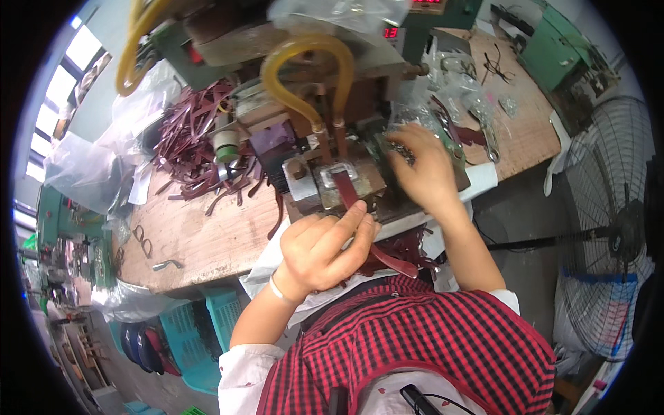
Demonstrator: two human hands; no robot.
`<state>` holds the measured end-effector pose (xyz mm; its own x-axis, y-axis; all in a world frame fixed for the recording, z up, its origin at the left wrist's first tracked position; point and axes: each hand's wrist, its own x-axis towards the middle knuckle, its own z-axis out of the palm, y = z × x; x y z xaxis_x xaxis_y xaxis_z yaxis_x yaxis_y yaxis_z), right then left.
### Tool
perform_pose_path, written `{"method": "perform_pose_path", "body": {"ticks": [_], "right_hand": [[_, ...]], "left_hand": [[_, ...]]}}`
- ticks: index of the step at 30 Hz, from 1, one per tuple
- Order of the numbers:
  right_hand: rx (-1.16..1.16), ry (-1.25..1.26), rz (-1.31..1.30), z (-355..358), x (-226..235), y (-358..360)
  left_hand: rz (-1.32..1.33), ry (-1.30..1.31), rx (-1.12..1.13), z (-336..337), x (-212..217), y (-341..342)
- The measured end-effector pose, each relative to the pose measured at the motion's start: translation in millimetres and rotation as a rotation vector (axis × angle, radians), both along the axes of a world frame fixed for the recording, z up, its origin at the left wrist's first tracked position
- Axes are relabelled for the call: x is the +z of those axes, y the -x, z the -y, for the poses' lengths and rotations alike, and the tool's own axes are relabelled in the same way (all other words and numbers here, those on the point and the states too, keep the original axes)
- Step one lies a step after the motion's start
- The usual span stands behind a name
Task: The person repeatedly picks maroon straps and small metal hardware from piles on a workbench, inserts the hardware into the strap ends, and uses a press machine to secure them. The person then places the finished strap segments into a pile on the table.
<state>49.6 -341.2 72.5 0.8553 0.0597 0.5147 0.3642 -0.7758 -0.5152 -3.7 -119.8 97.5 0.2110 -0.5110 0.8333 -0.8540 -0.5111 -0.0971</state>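
My left hand pinches a dark red eyeglass temple between thumb and fingertips. The temple's far end lies in the metal fixture of a bench machine, under two copper-coloured prongs. To the right of the fixture, my right hand is bent over small metal parts, its fingers curled in among them. What its fingertips grip, if anything, is too small to make out. More dark red temples lie in front of the fixture, close to my apron.
Yellow hoses loop down to the prongs. A big heap of dark red temples covers the wooden bench at left. Clear plastic bags and loose temples lie at right. A black floor fan stands beyond my right arm.
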Motion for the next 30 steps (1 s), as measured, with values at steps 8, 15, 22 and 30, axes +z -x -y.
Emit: {"method": "perform_pose_path", "body": {"ticks": [8,15,22,30], "right_hand": [[-0.268,0.117,0.023,60,-85,-14],[-0.269,0.123,0.044,68,-91,-15],[-0.218,-0.307,-0.018,92,-111,-7],[-0.338,-0.497,-0.023,55,-96,3]], "left_hand": [[0.129,0.202,-0.124,-4,-25,-25],[-0.049,0.222,-0.116,-11,-28,-11],[-0.346,0.777,0.796,-316,-45,-179],[-0.99,0.534,1.032,-385,-116,-253]]}}
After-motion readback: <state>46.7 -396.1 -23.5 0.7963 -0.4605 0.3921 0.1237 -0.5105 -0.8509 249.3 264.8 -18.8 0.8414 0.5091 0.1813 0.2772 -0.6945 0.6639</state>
